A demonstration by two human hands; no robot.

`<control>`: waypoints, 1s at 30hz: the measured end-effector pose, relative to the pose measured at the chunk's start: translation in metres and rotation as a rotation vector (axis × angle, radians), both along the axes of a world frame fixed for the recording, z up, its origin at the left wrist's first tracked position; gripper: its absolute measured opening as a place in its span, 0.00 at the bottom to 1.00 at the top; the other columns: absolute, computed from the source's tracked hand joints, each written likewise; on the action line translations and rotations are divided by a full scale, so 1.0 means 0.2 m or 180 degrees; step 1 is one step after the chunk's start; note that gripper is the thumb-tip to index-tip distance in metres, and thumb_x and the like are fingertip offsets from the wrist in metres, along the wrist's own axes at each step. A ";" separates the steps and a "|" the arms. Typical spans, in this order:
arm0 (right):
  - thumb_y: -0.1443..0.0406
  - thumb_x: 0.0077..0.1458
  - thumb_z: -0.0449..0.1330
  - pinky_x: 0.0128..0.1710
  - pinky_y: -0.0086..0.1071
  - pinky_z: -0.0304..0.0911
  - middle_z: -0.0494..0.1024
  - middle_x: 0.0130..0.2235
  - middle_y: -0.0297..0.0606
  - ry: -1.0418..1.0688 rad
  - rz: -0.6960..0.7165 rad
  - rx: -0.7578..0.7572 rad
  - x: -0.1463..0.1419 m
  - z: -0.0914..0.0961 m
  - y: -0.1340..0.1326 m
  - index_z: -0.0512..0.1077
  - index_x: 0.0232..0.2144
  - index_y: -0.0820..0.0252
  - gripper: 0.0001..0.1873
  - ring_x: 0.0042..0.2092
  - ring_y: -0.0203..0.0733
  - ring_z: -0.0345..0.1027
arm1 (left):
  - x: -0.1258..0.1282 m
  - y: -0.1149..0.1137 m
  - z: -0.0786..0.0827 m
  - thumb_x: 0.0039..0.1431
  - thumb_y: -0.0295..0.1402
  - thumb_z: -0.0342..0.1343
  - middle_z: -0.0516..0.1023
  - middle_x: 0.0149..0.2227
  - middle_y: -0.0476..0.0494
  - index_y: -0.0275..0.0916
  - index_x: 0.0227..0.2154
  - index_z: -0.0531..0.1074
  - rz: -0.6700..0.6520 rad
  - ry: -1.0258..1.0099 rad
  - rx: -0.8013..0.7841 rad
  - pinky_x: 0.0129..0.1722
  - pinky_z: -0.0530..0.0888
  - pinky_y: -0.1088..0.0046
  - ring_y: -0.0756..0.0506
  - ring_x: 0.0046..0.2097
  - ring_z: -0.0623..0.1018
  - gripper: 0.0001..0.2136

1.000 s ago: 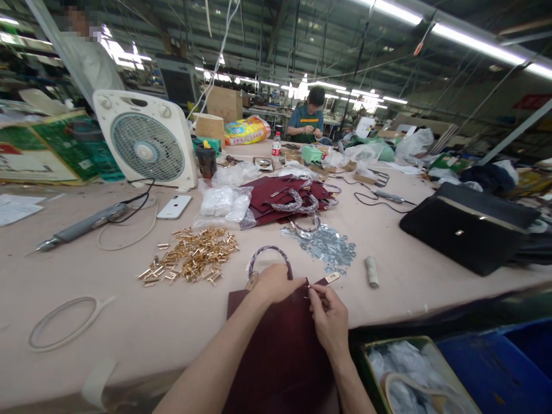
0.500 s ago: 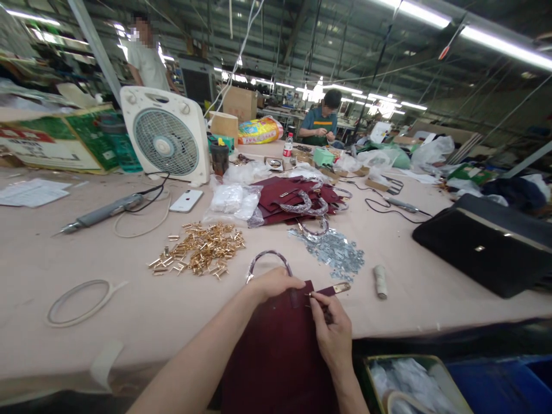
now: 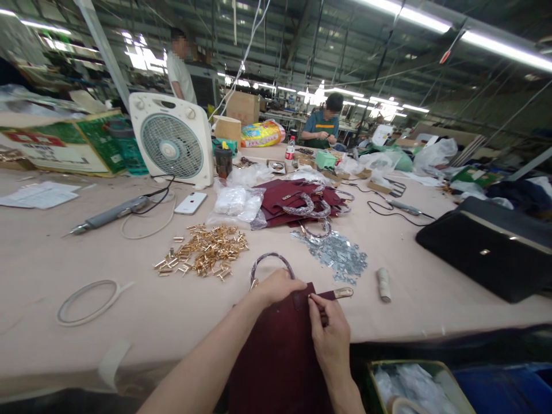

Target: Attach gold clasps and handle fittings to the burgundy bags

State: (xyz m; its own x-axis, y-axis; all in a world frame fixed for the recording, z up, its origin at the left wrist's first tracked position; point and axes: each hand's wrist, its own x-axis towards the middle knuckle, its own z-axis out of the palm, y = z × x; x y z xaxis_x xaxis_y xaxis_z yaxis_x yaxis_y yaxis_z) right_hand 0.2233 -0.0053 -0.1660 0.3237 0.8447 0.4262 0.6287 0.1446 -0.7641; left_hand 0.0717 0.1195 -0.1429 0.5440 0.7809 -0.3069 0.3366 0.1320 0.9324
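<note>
Burgundy leather panel [image 3: 280, 356] lies under both hands at the near edge of the table [image 3: 129, 299], its lower part hanging over that edge toward the person. The left hand [image 3: 278, 286] rests on the panel's top edge, palm down and fingers bent over it; whether they clasp the edge cannot be told. The right hand [image 3: 330, 333] has thumb and forefinger pressed together on the strap tab [image 3: 340, 294] at the panel's top corner, just right of the left hand.

Compared with a second ago, the left hand has kept its place on the edge. The right hand's pinch has closed in from the thin pin it held just off the panel to the base of the tab itself. The whole view has also swung, so everything sits lower and further right in the picture.

The tab's long axis runs sideways from the pinch, rising slightly. Its gold end points right, away from both hands and toward the small roll [image 3: 383, 284]. The panel's long axis runs from the grip back toward the person.

A wrapped handle loop [image 3: 271, 260] arches just beyond the left hand. Further out from the grip lie the gold fittings [image 3: 207, 256] to the left and the silver plates [image 3: 340, 257] to the right.
</note>
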 end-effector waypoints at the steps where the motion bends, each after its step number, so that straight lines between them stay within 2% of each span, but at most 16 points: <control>1: 0.54 0.68 0.57 0.40 0.38 0.72 0.81 0.40 0.45 -0.0071 0.0021 0.0016 0.00 0.01 0.00 0.80 0.43 0.56 0.16 0.39 0.47 0.75 | 0.00 0.00 0.00 0.53 0.48 0.61 0.73 0.25 0.50 0.36 0.27 0.76 -0.0004 0.0001 0.0019 0.26 0.62 0.73 0.48 0.27 0.69 0.18; 7: 0.56 0.71 0.54 0.43 0.39 0.72 0.80 0.41 0.45 -0.0572 0.0182 0.0120 0.00 0.03 0.01 0.78 0.46 0.56 0.16 0.42 0.47 0.75 | -0.01 -0.01 0.00 0.53 0.47 0.60 0.75 0.27 0.49 0.35 0.27 0.77 -0.0004 -0.0009 0.0148 0.29 0.64 0.73 0.47 0.30 0.70 0.17; 12: 0.60 0.72 0.53 0.44 0.37 0.71 0.78 0.43 0.45 -0.1055 0.0171 0.0257 -0.02 0.00 0.02 0.76 0.48 0.57 0.14 0.44 0.46 0.76 | -0.01 -0.02 0.00 0.53 0.46 0.59 0.72 0.24 0.51 0.35 0.25 0.76 -0.0017 -0.0022 0.0222 0.28 0.63 0.73 0.48 0.28 0.67 0.16; 15: 0.60 0.72 0.53 0.43 0.37 0.71 0.78 0.43 0.44 -0.1169 0.0141 0.0254 -0.03 -0.02 0.02 0.76 0.48 0.57 0.13 0.44 0.46 0.76 | -0.01 -0.03 0.01 0.54 0.46 0.58 0.73 0.25 0.50 0.35 0.26 0.77 -0.0018 -0.0042 0.0243 0.29 0.64 0.73 0.48 0.29 0.69 0.17; 20: 0.59 0.72 0.53 0.42 0.36 0.70 0.78 0.42 0.43 -0.0885 0.0230 0.0230 -0.03 -0.02 0.02 0.76 0.48 0.56 0.14 0.41 0.45 0.75 | -0.01 -0.03 0.03 0.55 0.44 0.57 0.75 0.26 0.49 0.35 0.28 0.78 -0.0005 -0.0002 0.0298 0.29 0.65 0.73 0.47 0.29 0.70 0.16; 24: 0.56 0.70 0.54 0.36 0.34 0.68 0.78 0.36 0.40 -0.0557 0.0189 -0.0020 -0.01 -0.02 0.03 0.78 0.45 0.56 0.15 0.34 0.43 0.72 | -0.01 -0.03 0.05 0.59 0.46 0.54 0.76 0.25 0.48 0.35 0.27 0.77 0.0088 0.0207 0.0464 0.29 0.66 0.72 0.47 0.29 0.71 0.18; 28: 0.51 0.69 0.54 0.35 0.35 0.66 0.79 0.33 0.39 -0.0406 0.0174 -0.0295 0.00 -0.02 0.04 0.79 0.44 0.56 0.20 0.31 0.43 0.70 | -0.03 -0.06 0.10 0.65 0.52 0.48 0.79 0.27 0.41 0.35 0.26 0.77 0.0288 0.0620 0.0794 0.35 0.70 0.69 0.41 0.33 0.77 0.26; 30: 0.49 0.68 0.54 0.37 0.36 0.66 0.80 0.34 0.40 -0.0374 0.0149 -0.0359 0.00 -0.02 0.04 0.80 0.44 0.57 0.22 0.31 0.44 0.71 | -0.05 -0.08 0.13 0.67 0.51 0.46 0.81 0.30 0.36 0.35 0.28 0.77 0.0350 0.0798 0.0994 0.39 0.71 0.66 0.38 0.37 0.79 0.26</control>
